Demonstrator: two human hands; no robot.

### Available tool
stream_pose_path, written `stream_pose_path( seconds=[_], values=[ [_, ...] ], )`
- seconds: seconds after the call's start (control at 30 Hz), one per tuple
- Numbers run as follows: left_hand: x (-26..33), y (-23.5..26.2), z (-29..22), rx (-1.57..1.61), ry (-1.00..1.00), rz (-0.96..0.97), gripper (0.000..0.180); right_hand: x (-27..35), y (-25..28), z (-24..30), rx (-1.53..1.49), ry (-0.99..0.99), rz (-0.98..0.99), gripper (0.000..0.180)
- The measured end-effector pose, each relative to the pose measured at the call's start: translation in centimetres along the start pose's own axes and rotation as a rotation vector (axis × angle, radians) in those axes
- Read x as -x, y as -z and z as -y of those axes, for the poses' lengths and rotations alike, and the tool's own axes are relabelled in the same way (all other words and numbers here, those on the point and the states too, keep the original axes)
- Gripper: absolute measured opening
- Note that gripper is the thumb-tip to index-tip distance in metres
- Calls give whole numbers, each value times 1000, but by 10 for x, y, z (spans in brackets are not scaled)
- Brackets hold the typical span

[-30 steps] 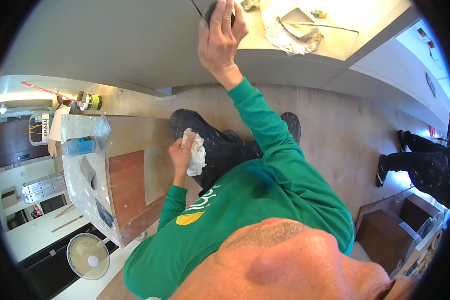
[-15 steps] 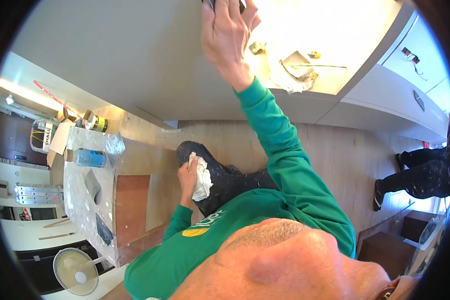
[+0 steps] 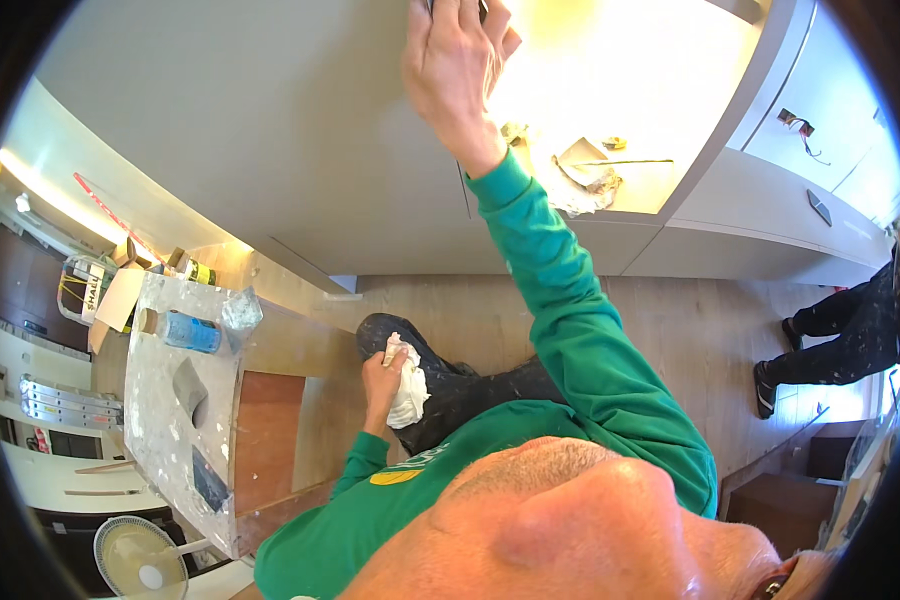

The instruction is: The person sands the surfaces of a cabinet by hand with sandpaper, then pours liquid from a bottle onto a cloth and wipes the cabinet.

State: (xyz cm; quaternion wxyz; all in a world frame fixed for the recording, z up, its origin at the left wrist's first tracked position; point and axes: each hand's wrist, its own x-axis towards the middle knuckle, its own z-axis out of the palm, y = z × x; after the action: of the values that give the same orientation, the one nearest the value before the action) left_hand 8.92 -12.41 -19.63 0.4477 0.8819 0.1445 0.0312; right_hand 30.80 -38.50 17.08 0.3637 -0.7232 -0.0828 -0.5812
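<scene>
At the top edge, my right hand (image 3: 457, 65) reaches up against the grey cabinet panel (image 3: 310, 130), beside a brightly lit recess (image 3: 610, 60). Its fingers are closed round a dark, flat object (image 3: 482, 10), mostly hidden by them and cut off by the picture edge, so its kind is unclear. Lower down, my left hand (image 3: 380, 385) rests by my leg, closed on a crumpled white rag (image 3: 408, 395). Right of my right wrist, a crumpled whitish cloth (image 3: 573, 197) and a tan folded sheet (image 3: 582, 155) lie on the recess's ledge.
On the left stands a paint-spattered table (image 3: 160, 420) carrying a blue-labelled bottle (image 3: 188, 332), a clear plastic bag (image 3: 241, 312) and grey sheets (image 3: 190, 390). A fan (image 3: 142, 560) and a ladder (image 3: 70, 402) are beyond. Another person's legs (image 3: 820, 350) stand at right; wires (image 3: 798, 125) protrude from the wall.
The whole view has tilted slightly, so the cabinet and recess sit lower in the picture. My right hand stays at the panel with the dark object; the left still grips the rag.
</scene>
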Motion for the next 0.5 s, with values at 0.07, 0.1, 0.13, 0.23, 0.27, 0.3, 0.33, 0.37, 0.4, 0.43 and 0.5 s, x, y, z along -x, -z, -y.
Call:
stream_pose_path(
  seconds=[0.07,0.1,0.13,0.23,0.27,0.3,0.33,0.37,0.4,0.43,0.5],
  values=[
    [3,1,-11,-4,-3,-1,51,45,-11,-21,124,-77,-58,54],
    [3,1,-15,-3,-1,12,51,70,-17,-33,188,-113,-87,53],
    [6,2,-18,-3,5,23,51,82,-10,-35,201,-73,-51,61],
    [1,3,-19,-45,5,42,50,77,-15,-33,197,-79,-51,60],
    [-1,4,-19,-68,4,47,49,54,-12,-19,139,-55,-73,59],
    [-7,4,-20,-48,-40,33,49,32,-5,-6,160,-55,-49,59],
    [-15,2,-21,-27,-84,13,48,11,-1,5,175,-53,-24,59],
    [-21,4,-34,-9,-126,-3,48,2,1,10,193,-55,1,60],
    [-26,7,-48,-12,-111,22,43,6,1,7,176,-74,18,61],
    [-37,9,-45,110,-104,26,41,23,-3,1,179,-96,0,60],
    [-69,9,-36,364,-104,48,38,88,-10,-25,201,-130,-44,57]
  ],
)
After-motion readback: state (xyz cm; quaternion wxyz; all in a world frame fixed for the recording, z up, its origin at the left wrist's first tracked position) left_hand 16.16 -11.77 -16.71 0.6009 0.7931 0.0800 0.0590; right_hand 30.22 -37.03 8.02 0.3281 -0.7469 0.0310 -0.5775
